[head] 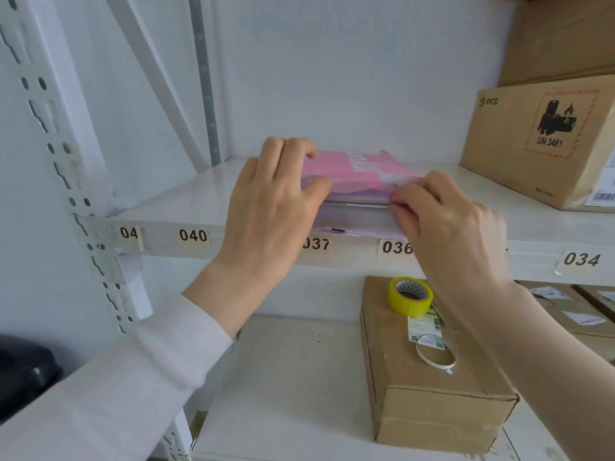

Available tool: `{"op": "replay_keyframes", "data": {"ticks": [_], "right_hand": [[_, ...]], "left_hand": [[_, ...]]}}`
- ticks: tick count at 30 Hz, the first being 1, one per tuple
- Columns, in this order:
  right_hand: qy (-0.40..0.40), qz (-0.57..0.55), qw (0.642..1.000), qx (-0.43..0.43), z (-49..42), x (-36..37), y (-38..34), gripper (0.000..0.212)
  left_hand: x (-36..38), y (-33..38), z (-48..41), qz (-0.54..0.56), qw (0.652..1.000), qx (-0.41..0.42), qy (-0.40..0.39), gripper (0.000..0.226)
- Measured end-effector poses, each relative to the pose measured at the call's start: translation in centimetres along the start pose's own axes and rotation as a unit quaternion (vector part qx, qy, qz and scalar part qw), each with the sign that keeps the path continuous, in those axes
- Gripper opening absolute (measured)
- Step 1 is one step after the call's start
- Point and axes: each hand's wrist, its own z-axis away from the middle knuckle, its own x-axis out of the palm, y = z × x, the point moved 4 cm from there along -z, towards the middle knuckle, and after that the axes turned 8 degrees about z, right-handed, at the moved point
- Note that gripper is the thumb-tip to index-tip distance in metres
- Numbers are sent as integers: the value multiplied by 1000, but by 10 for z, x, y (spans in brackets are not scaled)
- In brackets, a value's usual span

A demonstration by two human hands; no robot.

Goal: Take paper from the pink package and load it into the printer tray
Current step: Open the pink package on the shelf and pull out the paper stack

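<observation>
The pink package of paper lies flat on a white shelf, its open end toward me with white sheets showing in the gap. My left hand clasps the package's left side, fingers over the top and thumb on the front flap. My right hand pinches the pink wrapper's front edge at the right corner and holds it lifted off the stack. No printer tray is in view.
A Pico cardboard box stands on the same shelf to the right. On the shelf below, a brown box carries a yellow tape roll and a thin white ring. A perforated shelf upright rises at left.
</observation>
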Motion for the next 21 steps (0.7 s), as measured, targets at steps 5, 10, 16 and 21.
{"op": "replay_keyframes", "data": {"ticks": [5,10,16,21], "right_hand": [[-6,17,1000,-6,-4,2,2,11],[-7,-2,1000,-27,-7,3,3,14],[3,51,998,-42,-13,4,0,16],[1,78,995,-70,-18,5,-4,19]], "left_hand": [[6,1,0,50,998,33,-6,3],[9,0,-4,77,996,35,-15,6],[7,-3,-11,100,993,45,-41,2],[9,-2,-10,122,990,41,-58,5]]}}
